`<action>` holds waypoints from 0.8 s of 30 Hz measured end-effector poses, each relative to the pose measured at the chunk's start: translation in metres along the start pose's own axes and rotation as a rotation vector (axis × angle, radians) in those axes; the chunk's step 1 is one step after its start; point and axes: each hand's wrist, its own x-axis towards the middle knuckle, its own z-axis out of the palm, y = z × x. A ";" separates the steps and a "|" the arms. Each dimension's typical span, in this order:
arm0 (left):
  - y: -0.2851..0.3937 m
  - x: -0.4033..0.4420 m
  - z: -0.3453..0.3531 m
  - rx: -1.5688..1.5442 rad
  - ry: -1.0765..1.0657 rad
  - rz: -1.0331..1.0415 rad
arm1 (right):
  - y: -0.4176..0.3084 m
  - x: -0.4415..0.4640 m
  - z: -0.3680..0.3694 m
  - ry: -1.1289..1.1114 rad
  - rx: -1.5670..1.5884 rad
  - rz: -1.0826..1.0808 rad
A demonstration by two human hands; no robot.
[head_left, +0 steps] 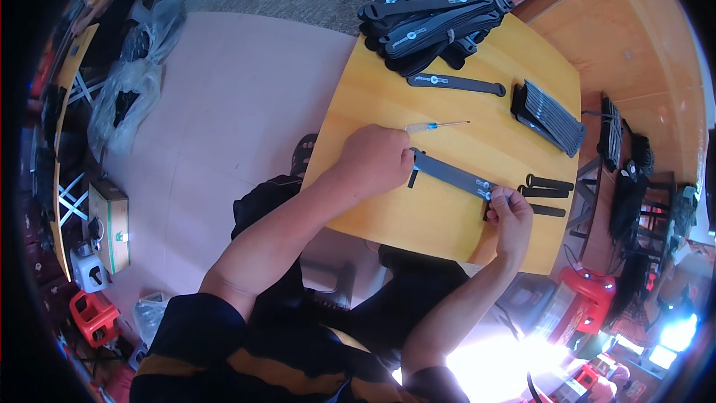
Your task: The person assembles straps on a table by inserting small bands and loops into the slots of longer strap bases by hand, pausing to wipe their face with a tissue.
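A dark grey strap [451,173] with white printing near its right end is stretched between my two hands above the yellow table. My left hand [377,158] is closed at the strap's left end, its fingertips mostly hidden; a short black strip [412,178] hangs there. My right hand [512,216] pinches the other end between thumb and fingers, with a bit of black material below. A screwdriver [429,127] with a clear blue handle lies just beyond my left hand. Several short black straps [548,192] rest beside my right hand.
At the table's [358,116] far end is a large heap of printed dark straps [440,19]. One single strap [456,84] lies in front of it, and a neat strap stack [550,117] sits on the right. A red stool [95,319] stands on the floor at left.
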 end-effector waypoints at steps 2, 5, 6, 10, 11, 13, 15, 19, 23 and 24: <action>0.001 -0.001 0.001 0.000 0.031 -0.009 | 0.000 0.001 0.001 0.002 -0.005 -0.004; 0.006 -0.003 -0.002 -0.018 0.031 -0.052 | -0.002 -0.002 0.001 0.005 0.031 0.008; 0.006 -0.003 -0.004 -0.023 0.024 -0.045 | -0.004 -0.003 0.003 0.018 0.028 0.011; 0.006 -0.005 -0.003 -0.015 0.022 -0.041 | -0.003 -0.003 0.002 0.012 0.065 -0.023; 0.006 -0.004 -0.003 -0.005 0.034 -0.034 | -0.002 -0.002 0.003 0.013 0.059 -0.042; 0.006 -0.004 -0.003 -0.005 0.029 -0.035 | -0.001 -0.001 0.004 0.021 0.057 -0.061; 0.006 -0.003 -0.003 -0.004 0.024 -0.037 | 0.000 0.000 0.005 0.030 0.056 -0.080; 0.008 -0.003 -0.004 0.011 0.009 -0.051 | 0.000 0.000 0.005 0.052 0.022 -0.066; 0.008 -0.003 -0.005 0.017 0.013 -0.044 | 0.000 0.001 0.005 0.056 0.011 -0.062; 0.007 -0.003 -0.005 0.018 0.014 -0.045 | 0.000 0.001 0.006 0.055 0.011 -0.063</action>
